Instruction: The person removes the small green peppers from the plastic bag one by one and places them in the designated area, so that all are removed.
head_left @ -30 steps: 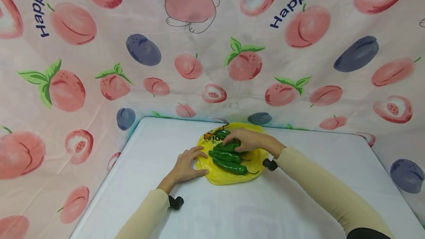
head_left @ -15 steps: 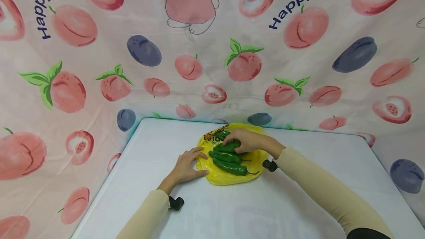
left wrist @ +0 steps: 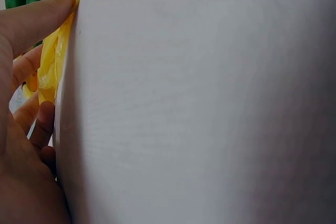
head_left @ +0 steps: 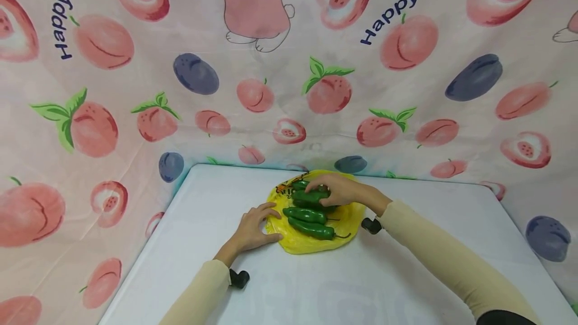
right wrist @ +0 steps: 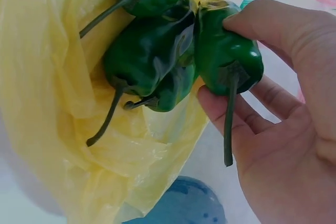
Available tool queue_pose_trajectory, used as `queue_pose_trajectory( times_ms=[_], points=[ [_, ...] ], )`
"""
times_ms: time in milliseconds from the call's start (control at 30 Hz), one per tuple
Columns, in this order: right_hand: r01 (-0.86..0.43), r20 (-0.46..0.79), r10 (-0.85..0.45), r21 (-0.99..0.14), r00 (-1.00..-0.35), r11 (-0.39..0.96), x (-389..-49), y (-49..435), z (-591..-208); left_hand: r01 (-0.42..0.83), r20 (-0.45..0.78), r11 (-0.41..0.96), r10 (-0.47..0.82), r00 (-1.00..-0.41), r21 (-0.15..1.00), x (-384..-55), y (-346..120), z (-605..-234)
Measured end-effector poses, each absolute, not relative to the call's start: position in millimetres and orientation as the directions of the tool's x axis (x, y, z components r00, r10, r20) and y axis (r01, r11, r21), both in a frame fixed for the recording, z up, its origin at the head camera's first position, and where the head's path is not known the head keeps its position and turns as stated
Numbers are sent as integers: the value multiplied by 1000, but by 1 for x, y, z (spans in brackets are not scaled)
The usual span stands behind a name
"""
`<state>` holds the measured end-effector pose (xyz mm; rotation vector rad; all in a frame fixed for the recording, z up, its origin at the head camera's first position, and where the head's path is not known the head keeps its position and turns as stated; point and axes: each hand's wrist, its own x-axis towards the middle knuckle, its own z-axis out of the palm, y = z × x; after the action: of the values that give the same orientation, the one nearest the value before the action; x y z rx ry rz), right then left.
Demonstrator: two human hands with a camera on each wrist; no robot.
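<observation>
A crumpled yellow plastic bag [head_left: 298, 246] lies near the table's back edge with several green peppers on it. My right hand [head_left: 338, 189] reaches over the rear ones. In the right wrist view its thumb and fingers pinch one green pepper [right wrist: 228, 51], whose stem points towards the palm. Another dark green pepper [right wrist: 139, 56] lies right beside it. Two long peppers, the front one [head_left: 311, 228] with a curved stem, lie towards the bag's front. My left hand [head_left: 250, 227] rests at the bag's left edge, thumb and fingers spread and touching the plastic [left wrist: 52, 59].
The white table [head_left: 289, 290] stretches in front and to both sides. Behind it hangs a pink cloth [head_left: 289, 64] printed with fruit. Black wrist cameras are strapped to the left [head_left: 239, 279] and right [head_left: 372, 225] wrists.
My right hand has shifted very slightly to the right, and the rear peppers beneath it have moved a little. The left hand stays at the bag's edge. The head view has tilted slightly.
</observation>
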<state>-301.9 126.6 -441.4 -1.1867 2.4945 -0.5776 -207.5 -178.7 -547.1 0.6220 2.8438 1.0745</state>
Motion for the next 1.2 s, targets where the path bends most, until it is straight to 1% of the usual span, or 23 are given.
queue_pose_trajectory(
  times_ms=[167, 267, 567, 700, 1000, 1200],
  points=[
    [-659, -29, -799, -549, -600, 515, -299, 134, -444, 352, 102, 680, 380, -919, 643, -207, -179, -547],
    [-637, 3, -791, -594, -612, 490, -297, 138, -446, 350, 98, 682, 379, -920, 642, -206, -178, -546],
    [-528, 7, -719, -684, -695, 503, -287, 146, -445, 341, 96, 675, 373, -923, 654, -206, -177, -543],
    [-493, 39, -698, -735, -715, 465, -283, 148, -446, 339, 95, 678, 371, -924, 653, -206, -177, -543],
    [-480, 120, -662, -784, -740, 394, -279, 157, -457, 325, 81, 682, 364, -928, 655, -206, -177, -544],
    [-449, 111, -642, -803, -759, 392, -276, 165, -464, 314, 67, 688, 361, -930, 654, -207, -176, -544]
  ],
)
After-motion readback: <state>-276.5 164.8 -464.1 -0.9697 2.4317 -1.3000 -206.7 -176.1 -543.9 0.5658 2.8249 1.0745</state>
